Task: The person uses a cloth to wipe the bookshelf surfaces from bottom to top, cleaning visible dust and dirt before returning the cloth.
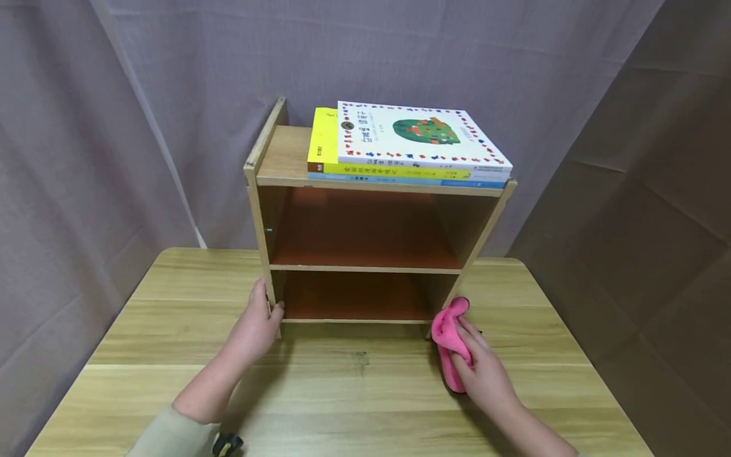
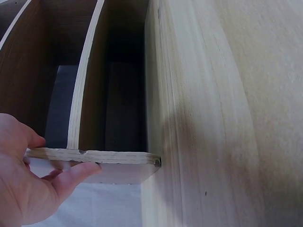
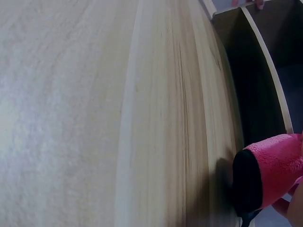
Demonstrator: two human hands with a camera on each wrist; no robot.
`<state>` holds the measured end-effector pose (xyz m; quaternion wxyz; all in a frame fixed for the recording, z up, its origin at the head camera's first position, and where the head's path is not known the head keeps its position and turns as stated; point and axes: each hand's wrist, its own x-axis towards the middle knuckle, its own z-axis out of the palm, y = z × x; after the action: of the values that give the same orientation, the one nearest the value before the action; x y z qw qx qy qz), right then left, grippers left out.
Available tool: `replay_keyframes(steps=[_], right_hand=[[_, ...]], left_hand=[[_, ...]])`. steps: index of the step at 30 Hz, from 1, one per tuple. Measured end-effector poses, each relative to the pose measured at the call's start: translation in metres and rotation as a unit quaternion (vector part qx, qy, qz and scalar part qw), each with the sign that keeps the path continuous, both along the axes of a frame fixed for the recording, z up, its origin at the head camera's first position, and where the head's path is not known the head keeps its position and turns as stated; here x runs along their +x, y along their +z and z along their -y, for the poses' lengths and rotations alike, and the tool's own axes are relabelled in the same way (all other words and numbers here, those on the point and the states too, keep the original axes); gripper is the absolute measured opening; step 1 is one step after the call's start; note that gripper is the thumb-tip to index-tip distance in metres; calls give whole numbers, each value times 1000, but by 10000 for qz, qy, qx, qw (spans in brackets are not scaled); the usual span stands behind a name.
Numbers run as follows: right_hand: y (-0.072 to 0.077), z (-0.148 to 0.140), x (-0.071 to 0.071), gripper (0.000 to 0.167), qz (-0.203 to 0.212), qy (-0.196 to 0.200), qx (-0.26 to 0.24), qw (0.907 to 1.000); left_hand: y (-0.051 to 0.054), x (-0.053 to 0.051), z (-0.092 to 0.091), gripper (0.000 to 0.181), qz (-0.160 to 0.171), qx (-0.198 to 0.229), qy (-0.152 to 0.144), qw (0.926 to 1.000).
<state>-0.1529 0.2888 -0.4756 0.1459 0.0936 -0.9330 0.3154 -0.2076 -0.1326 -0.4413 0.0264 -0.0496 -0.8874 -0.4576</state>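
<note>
A small wooden bookshelf (image 1: pixel 365 270) with open compartments stands on the table. My left hand (image 1: pixel 254 330) grips the lower front edge of its left side panel (image 2: pixel 94 157), thumb on one face and fingers on the other. Down at the right side panel's lower end, my right hand (image 1: pixel 485 374) holds a bunched pink cloth (image 1: pixel 448 343) against the wood. In the right wrist view the cloth (image 3: pixel 277 165) shows a black edge, and most of that hand is out of frame.
Several picture books (image 1: pixel 422 136) lie stacked on the bookshelf's top. The wooden table (image 1: pixel 354 406) extends in front and to both sides. Grey curtains (image 1: pixel 200 76) hang behind and at the sides. A black object (image 1: pixel 227 444) shows by the left sleeve.
</note>
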Motion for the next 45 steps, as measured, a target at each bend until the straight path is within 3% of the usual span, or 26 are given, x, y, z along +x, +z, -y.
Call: replay_keyframes(steps=[8, 16, 28, 37, 45], right_hand=[[-10, 5, -1, 77, 289, 472, 49, 9985], [-14, 9, 0, 74, 570, 486, 176, 9970], [-13, 10, 0, 67, 82, 431, 181, 9989], [-9, 8, -2, 63, 33, 369, 522, 9979], [-15, 6, -7, 57, -303, 362, 889, 9949]], left_hand=[[-2, -1, -1, 59, -92, 11, 15, 10000], [0, -1, -1, 60, -42, 5, -5, 10000], [-1, 0, 0, 60, -4, -23, -5, 10000], [0, -1, -1, 63, -22, -175, 26, 9998], [-1, -1, -1, 66, 56, -125, 26, 9999]])
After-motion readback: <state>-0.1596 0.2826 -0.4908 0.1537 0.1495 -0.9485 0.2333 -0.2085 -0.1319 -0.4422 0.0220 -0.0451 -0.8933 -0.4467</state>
